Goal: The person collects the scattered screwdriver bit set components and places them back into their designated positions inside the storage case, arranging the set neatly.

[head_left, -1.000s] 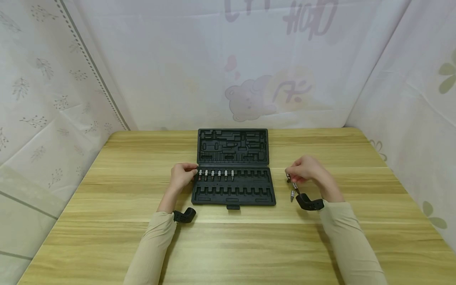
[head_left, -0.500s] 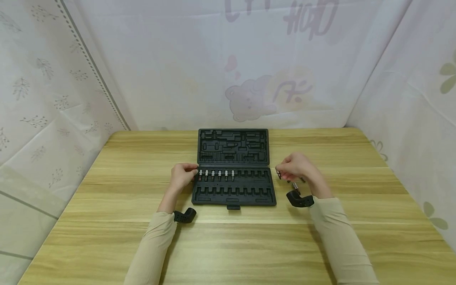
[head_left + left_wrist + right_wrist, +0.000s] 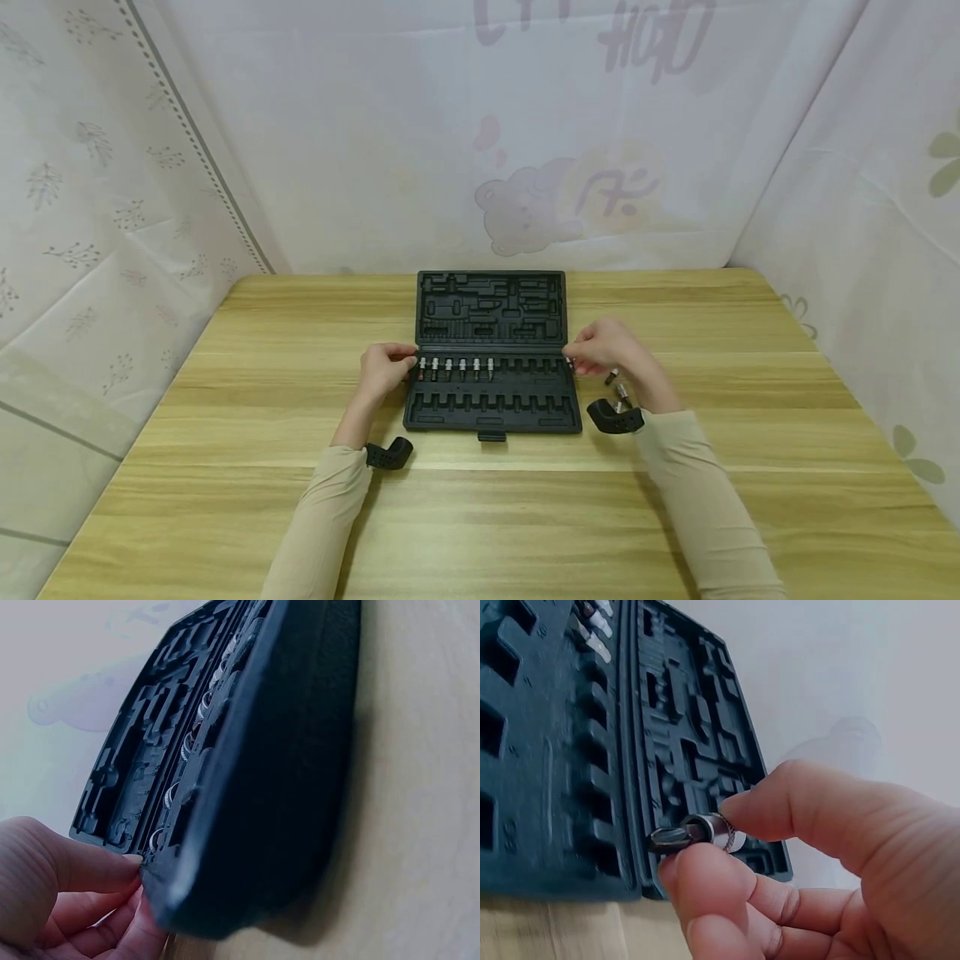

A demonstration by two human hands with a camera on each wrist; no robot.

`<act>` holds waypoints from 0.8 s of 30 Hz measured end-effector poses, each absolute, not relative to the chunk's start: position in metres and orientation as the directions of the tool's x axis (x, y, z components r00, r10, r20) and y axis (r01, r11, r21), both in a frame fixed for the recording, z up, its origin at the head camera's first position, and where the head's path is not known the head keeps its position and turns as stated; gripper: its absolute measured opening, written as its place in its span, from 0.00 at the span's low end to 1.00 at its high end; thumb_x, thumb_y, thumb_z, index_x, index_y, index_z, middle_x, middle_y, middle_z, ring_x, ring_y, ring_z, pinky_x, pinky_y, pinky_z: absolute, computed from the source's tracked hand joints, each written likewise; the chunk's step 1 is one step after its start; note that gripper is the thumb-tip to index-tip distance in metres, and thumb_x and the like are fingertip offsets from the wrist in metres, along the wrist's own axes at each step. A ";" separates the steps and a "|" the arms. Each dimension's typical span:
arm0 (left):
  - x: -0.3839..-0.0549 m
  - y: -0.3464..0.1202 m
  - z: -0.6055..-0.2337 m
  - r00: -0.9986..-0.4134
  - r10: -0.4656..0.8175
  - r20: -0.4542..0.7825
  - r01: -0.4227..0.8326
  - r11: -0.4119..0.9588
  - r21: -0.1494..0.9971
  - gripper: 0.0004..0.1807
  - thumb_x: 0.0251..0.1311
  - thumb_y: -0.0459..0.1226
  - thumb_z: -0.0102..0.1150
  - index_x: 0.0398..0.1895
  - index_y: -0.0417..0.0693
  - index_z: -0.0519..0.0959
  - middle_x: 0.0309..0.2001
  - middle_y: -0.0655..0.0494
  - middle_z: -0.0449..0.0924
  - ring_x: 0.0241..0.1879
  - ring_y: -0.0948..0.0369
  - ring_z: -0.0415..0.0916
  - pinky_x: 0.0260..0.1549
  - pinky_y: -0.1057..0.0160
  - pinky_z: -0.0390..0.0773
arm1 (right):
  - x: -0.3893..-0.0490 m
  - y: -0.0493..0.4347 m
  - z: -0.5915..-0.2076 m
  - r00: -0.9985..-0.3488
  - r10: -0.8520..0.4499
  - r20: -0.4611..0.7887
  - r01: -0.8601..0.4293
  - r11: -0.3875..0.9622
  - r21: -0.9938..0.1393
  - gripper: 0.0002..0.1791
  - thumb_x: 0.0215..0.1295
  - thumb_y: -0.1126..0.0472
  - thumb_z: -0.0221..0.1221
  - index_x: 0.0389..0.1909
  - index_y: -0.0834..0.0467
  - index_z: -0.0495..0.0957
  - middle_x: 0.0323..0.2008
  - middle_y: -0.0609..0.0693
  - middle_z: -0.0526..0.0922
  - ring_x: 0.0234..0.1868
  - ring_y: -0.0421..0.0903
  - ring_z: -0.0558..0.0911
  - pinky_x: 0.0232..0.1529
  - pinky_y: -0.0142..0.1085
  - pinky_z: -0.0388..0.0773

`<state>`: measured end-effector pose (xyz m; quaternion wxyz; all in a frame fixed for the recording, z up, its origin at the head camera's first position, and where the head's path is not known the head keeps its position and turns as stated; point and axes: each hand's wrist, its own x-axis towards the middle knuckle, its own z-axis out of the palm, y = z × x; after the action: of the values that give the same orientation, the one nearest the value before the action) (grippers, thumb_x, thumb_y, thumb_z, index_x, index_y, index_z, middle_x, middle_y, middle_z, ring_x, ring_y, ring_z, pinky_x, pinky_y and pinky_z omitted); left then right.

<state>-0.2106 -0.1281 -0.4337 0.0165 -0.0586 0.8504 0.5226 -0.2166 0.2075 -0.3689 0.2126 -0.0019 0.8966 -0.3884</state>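
A black plastic bit-socket case lies open on the table. Several silver bit sockets fill the left part of its back row; the right part of that row and the whole front row hold none. My left hand pinches the case's left edge by the hinge, thumb on the rim, as the left wrist view also shows. Over the case's right edge, my right hand holds a bit socket between thumb and fingers. Its dark fluted tip points toward the case.
A few loose bit sockets lie on the wooden table right of the case, partly behind the right wrist's black camera mount. The case lid lies back, its moulded recesses showing. Printed cloth hangs behind the table.
My right hand has moved left from the loose bit sockets to the case's right edge, carrying one bit socket. The left hand has stayed at the case's left edge.
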 end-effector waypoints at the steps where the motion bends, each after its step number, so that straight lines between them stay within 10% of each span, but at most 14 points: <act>1: -0.211 -0.128 -0.434 -0.993 -0.082 -0.089 -0.116 0.448 0.887 0.12 0.58 0.27 0.57 0.45 0.32 0.81 0.43 0.36 0.80 0.28 0.54 0.79 0.28 0.64 0.79 | -0.217 0.205 -0.369 -0.908 -0.170 -0.383 0.162 0.701 -0.695 0.14 0.62 0.61 0.57 0.33 0.71 0.80 0.15 0.49 0.80 0.20 0.45 0.81 0.28 0.40 0.81; 24: -0.212 -0.127 -0.434 -0.990 -0.098 -0.099 -0.133 0.448 0.884 0.12 0.58 0.26 0.57 0.44 0.32 0.81 0.42 0.36 0.81 0.27 0.56 0.79 0.26 0.67 0.77 | -0.226 0.150 -0.393 -0.922 -0.188 -0.338 0.153 0.625 -0.765 0.12 0.61 0.62 0.58 0.31 0.69 0.83 0.16 0.51 0.80 0.18 0.43 0.81 0.26 0.37 0.81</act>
<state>-0.2118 -0.1268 -0.4341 0.0168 -0.0676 0.8507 0.5210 -0.2257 0.1499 -0.3925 0.1967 -0.0099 0.8797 -0.4328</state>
